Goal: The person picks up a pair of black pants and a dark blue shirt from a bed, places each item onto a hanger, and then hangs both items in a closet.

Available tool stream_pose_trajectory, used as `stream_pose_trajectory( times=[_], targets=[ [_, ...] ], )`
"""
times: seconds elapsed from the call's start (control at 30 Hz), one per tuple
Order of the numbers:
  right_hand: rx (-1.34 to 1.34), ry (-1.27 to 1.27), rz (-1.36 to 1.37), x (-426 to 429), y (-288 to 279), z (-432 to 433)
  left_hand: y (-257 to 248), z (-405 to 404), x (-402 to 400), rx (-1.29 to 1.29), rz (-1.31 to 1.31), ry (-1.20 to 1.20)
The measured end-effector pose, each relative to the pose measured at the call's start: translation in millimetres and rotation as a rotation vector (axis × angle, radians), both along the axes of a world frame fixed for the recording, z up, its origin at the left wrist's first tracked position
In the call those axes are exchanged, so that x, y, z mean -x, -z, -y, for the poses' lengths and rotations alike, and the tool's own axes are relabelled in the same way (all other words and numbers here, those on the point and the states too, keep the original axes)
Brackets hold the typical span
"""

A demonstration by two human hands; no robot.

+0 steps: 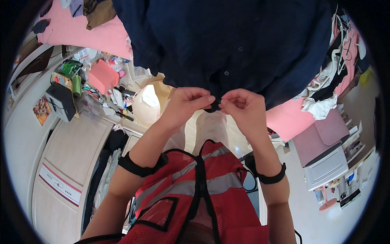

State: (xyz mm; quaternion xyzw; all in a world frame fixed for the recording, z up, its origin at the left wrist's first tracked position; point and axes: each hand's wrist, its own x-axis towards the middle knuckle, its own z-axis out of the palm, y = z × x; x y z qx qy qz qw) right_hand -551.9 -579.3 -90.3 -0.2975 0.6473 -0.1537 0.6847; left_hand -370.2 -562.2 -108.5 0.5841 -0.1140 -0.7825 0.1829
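Observation:
A dark navy button-up garment (195, 39) spreads out in front of me, its near edge hanging over my lower legs. Two small buttons show along its front placket, the nearer button (226, 73) just beyond my fingers. At the near end of the placket, my left hand (192, 102) pinches the fabric between thumb and fingertips. My right hand (242, 105) pinches the opposite side of the same edge, close beside it. Whether a button lies between the fingertips is hidden.
A pink sheet (88, 33) lies under the garment, with white hangers (333, 61) and clothes at the right. On the left stand a cluttered surface with a pink bin (103, 76), a round cream object (146, 105) and a wardrobe (71, 149). A white cabinet door (326, 167) is at right.

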Motion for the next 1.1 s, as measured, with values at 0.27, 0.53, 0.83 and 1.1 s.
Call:
stream_pose_trajectory(
  times=[0.27,0.53,0.83,1.1],
  targets=[
    [0.077,-0.111,-0.103,-5.7,-10.7,-6.2,-6.6,0.5,-3.1,0.055,0.004,0.06],
    [0.172,-0.026,-0.198,-18.2,-7.3,-19.1,-11.9,-4.3,6.5,0.293,0.151,0.054],
    [0.097,0.12,-0.044,-13.6,-11.6,-12.7,-13.5,3.1,7.2,0.616,0.348,0.241],
    [0.093,-0.02,0.041,-2.9,-9.0,-6.6,-11.9,13.0,-1.5,0.683,0.24,0.359]
  ],
)
